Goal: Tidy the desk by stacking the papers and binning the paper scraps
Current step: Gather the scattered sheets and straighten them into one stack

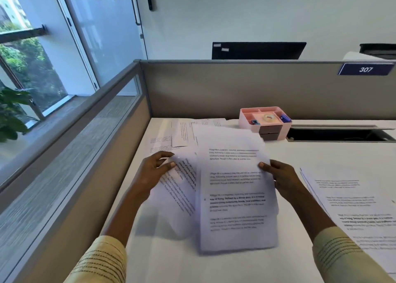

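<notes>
Your right hand [276, 175] pinches the right edge of a printed sheet [233, 188], thumb on top, and that sheet is lifted off the worktop [300, 152] in front of you. Your left hand [154, 171] rests on a second, tilted sheet [180, 188] just beside it, thumb pressing its top face and fingers curled loosely at its upper edge; whether it truly grips or only steadies the page, I cannot tell. The tilted sheet tucks under the left edge of the lifted one.

More papers [177, 132] lie fanned near the back left corner, and another pile [351, 201] sits well apart at your right. No scraps or bin show from here. A pink organizer [265, 122] stands behind the loose pages.

Expect these sheets to be very light and floppy: held by 1 edge, the page will likely sag and swing, and smooth paper tends to slide over paper. Pinch near the middle of a long edge, or better, take both long sides with 2 hands so the page stays flat. Press gently; a hard squeeze would probably crease it. When you gather several, square them by tapping an edge on the worktop, since loose pages may fan out.
</notes>
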Available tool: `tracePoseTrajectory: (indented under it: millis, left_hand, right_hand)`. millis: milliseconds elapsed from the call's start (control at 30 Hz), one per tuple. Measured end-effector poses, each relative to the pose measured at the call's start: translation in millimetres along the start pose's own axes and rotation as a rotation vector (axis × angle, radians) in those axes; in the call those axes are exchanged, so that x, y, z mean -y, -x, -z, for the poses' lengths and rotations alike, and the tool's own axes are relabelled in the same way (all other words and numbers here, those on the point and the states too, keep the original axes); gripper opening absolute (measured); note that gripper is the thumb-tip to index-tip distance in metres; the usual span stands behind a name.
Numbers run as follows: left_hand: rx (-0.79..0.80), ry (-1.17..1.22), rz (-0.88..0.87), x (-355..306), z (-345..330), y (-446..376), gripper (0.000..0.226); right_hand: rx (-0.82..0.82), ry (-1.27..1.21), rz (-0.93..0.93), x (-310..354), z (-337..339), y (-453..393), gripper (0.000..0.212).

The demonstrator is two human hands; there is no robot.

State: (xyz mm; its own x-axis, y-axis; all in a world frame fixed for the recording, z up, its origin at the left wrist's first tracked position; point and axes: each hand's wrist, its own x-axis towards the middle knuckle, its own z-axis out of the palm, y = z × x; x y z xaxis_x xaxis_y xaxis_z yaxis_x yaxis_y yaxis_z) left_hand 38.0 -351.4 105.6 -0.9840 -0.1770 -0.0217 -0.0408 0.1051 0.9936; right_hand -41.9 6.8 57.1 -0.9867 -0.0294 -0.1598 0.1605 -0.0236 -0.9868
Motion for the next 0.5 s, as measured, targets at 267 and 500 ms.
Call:
tracePoseTrajectory:
  millis: [267, 500]
  left_hand:
    - [-0.052, 0.439, 0.116, 1.9, -7.5, 14.0, 0.028]
    - [0.091, 0.369, 0.073, 15.4, -39.9, 34.1, 0.030]
  right_hand:
    - [0.156, -0.195, -0.080, -1.9, -7.6, 6.4, 0.055]
    - [0.143, -0.216, -0.122, -2.1, -46.0, 7.3, 0.059]
